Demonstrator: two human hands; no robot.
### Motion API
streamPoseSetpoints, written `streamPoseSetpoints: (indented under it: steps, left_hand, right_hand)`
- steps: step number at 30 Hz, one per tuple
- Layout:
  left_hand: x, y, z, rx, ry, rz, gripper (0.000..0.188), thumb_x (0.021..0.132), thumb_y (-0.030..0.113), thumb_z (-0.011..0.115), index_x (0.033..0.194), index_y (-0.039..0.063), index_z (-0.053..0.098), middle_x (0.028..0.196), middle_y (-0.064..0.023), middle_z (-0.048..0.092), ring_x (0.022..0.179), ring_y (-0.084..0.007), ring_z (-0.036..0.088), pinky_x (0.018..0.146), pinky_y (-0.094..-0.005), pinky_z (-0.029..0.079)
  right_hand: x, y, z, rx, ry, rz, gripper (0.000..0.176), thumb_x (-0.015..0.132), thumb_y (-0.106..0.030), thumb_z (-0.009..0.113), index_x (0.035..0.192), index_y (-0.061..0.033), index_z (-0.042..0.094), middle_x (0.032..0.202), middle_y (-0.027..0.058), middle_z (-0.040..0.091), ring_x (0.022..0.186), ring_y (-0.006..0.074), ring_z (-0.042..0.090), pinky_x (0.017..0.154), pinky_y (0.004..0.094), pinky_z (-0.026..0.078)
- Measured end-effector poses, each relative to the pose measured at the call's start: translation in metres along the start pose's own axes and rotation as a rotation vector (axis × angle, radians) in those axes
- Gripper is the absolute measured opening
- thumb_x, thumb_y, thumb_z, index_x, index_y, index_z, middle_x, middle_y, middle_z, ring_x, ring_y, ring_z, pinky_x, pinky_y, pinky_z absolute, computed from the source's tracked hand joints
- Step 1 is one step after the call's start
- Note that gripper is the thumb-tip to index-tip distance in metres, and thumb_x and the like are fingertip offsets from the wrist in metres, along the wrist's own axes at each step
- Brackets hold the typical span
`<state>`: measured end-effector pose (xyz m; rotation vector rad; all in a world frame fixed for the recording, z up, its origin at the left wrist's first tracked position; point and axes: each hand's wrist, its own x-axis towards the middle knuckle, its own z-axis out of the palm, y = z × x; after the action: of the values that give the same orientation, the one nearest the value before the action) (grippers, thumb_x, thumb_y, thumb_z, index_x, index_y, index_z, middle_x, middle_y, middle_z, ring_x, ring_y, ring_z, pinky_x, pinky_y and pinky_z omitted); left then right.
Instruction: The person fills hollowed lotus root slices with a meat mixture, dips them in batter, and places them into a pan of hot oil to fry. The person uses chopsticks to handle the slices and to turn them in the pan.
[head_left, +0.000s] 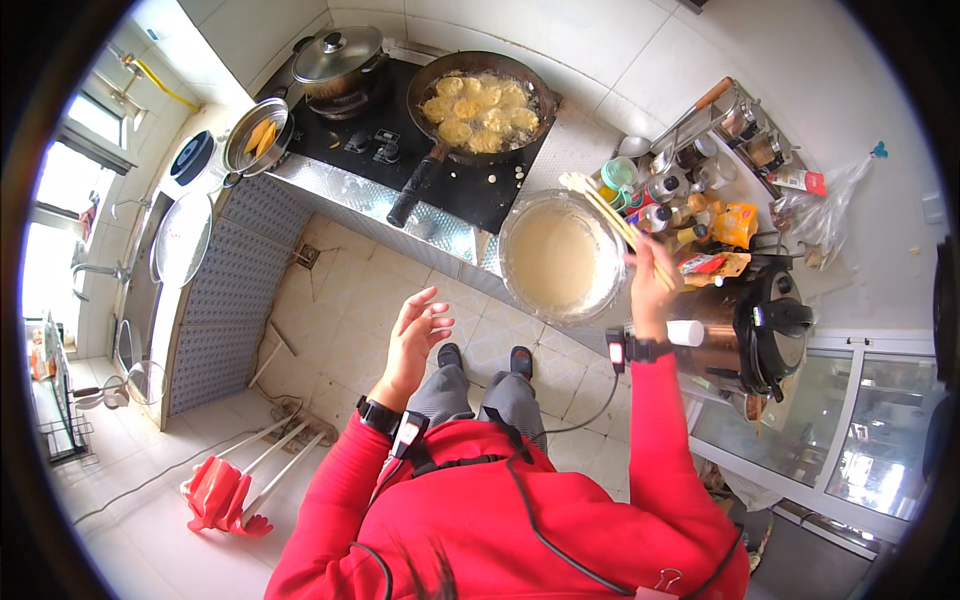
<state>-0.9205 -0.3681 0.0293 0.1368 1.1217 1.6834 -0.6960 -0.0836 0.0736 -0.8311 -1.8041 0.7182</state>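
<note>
My right hand (651, 289) grips a pair of wooden chopsticks (611, 217) whose far tips are coated with pale batter. They slant over the right rim of a metal bowl (512, 281) that holds cream-coloured batter (555, 259). Nothing is in my left hand (418, 326), which hovers over the floor in front of me with its fingers apart and slightly curled. On the cooktop, a wok (420, 124) holds several battered pieces (466, 109) frying in bubbling oil. Its dark handle (415, 187) points towards me.
A lidded pot (335, 71) stands on the left of the black cooktop (345, 146). Beside it, a steel pan (238, 150) contains yellow pieces. Sauce bottles (660, 187) and a pressure cooker (750, 322) crowd the right counter. Red rubber gloves (217, 495) hang over a stool's legs.
</note>
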Motion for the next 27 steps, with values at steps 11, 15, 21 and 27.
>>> streamPoseSetpoints:
  steps: [11,15,21,27]
  left_hand:
    - [-0.004,0.005,-0.026,-0.074,0.07,0.06,0.043,0.095,0.013,0.045,0.138,0.01,0.042,0.115,-0.0056,0.054,0.098,-0.0163,0.057,0.088,-0.032,0.046]
    - [-0.007,0.004,-0.038,-0.078,0.117,0.064,0.044,0.095,0.015,0.046,0.138,0.009,0.041,0.115,-0.0053,0.054,0.098,-0.0161,0.057,0.088,-0.0321,0.046]
    - [-0.007,0.008,-0.047,-0.068,0.147,0.068,0.046,0.094,0.017,0.046,0.139,0.01,0.041,0.115,-0.0037,0.054,0.099,-0.0154,0.056,0.089,-0.0321,0.046]
    - [0.001,0.011,-0.041,-0.054,0.137,0.052,0.046,0.094,0.015,0.046,0.139,0.01,0.041,0.115,-0.0043,0.054,0.099,-0.0158,0.056,0.089,-0.0316,0.046]
  right_hand:
    - [0.142,0.047,0.155,-0.102,-0.402,-0.002,0.02,0.091,-0.026,0.064,0.094,-0.008,0.072,0.07,0.012,0.067,0.06,0.019,0.067,0.056,0.0294,0.049]
    - [0.149,0.054,0.171,-0.094,-0.548,0.013,0.024,0.09,-0.033,0.062,0.094,-0.0113,0.072,0.074,0.0109,0.068,0.068,0.0204,0.067,0.061,0.0327,0.049]
    - [0.17,0.024,0.147,-0.148,-0.598,0.057,0.022,0.09,-0.028,0.064,0.098,-0.0092,0.072,0.084,0.0055,0.072,0.071,0.0139,0.066,0.062,0.0273,0.051]
    - [0.121,0.016,0.05,-0.117,-0.374,0.172,0.02,0.094,-0.018,0.06,0.105,-0.0065,0.071,0.092,0.0052,0.073,0.076,0.0114,0.068,0.065,0.0247,0.055]
